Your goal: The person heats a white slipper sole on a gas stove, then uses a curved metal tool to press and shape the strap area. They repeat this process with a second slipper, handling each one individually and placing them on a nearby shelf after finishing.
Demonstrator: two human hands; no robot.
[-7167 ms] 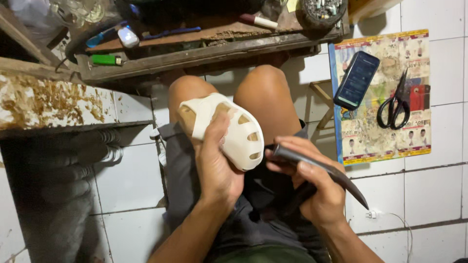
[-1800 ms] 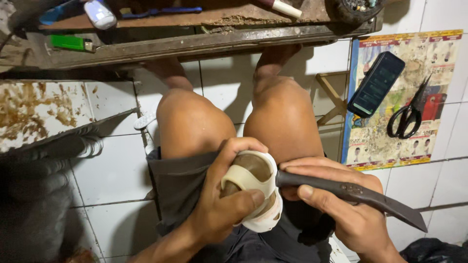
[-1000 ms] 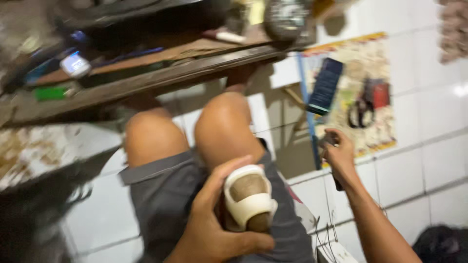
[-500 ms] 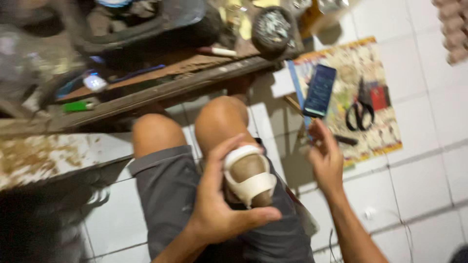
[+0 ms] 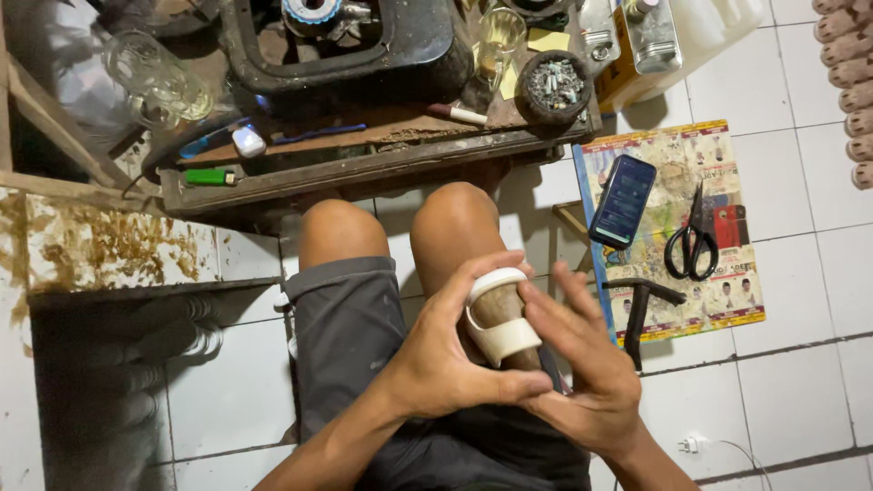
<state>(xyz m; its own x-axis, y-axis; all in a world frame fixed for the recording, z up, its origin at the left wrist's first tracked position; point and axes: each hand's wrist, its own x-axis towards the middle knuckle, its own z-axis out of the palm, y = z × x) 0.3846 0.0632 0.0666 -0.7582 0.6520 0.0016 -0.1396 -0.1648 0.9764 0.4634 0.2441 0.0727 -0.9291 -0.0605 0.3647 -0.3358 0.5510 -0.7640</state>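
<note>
now, left hand [image 5: 455, 373]: wrapped around the cream shoe [image 5: 498, 318], thumb and fingers curled closed on it, low centre of the frame over the lap
right hand [image 5: 582, 373]: open, fingers spread, holding nothing, palm just beside the shoe's right side
curved knife [image 5: 637, 309]: lying on the printed sheet [image 5: 727, 300], right of centre
scissors [image 5: 693, 238]: on the same sheet, beside a dark phone [image 5: 623, 200]
worktop [image 5: 364, 168]: cluttered, upper centre, green lighter [image 5: 209, 177] at its left edge
</note>
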